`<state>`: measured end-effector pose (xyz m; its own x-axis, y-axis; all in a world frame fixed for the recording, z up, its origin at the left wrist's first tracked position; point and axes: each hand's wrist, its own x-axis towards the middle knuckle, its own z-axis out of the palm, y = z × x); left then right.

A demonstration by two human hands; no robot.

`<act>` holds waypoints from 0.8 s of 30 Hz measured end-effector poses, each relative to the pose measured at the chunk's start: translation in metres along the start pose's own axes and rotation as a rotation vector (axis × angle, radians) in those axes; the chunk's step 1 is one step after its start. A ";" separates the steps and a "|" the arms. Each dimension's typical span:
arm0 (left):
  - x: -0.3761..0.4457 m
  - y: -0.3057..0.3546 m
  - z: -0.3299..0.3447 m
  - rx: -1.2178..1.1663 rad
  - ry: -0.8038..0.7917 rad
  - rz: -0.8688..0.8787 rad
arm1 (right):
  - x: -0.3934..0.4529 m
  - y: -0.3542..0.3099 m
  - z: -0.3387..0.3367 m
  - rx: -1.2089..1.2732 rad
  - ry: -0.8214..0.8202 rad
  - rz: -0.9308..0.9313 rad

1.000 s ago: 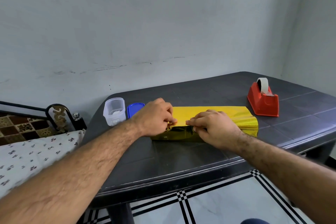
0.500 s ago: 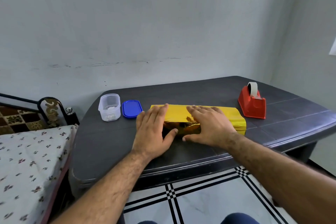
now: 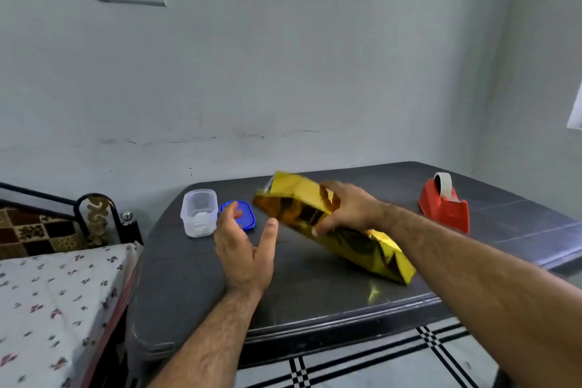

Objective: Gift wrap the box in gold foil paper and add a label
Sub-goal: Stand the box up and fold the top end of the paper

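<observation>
Your right hand (image 3: 346,211) grips the tilted gold box (image 3: 330,227); your left hand (image 3: 244,249) hovers spread at its 9 o'clock.

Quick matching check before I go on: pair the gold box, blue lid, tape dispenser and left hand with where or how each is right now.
Things:
1. gold box
2. blue lid
3. tape dispenser
4. left hand

States:
A. open, holding nothing
B. flat on the table, beside the clear tub
C. tilted, gripped by the right hand
D. far right of the table, untouched

Pairs: 1-C, 2-B, 3-D, 4-A
</observation>
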<state>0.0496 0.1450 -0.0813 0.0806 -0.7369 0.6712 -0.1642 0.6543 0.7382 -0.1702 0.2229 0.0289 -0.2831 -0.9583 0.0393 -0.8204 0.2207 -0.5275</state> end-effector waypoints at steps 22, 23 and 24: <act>0.030 0.044 0.046 -0.533 -0.659 -0.372 | -0.013 0.029 0.012 1.094 0.244 -0.289; 0.028 0.040 0.047 -0.523 -0.656 -0.371 | -0.015 0.030 0.017 1.032 0.241 -0.284; 0.025 0.036 0.047 -0.517 -0.656 -0.371 | -0.016 0.031 0.021 0.986 0.239 -0.273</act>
<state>-0.0007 0.1417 -0.0412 -0.5607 -0.7602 0.3282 0.2346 0.2343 0.9434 -0.1801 0.2415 -0.0060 -0.3284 -0.8688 0.3706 -0.1333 -0.3457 -0.9288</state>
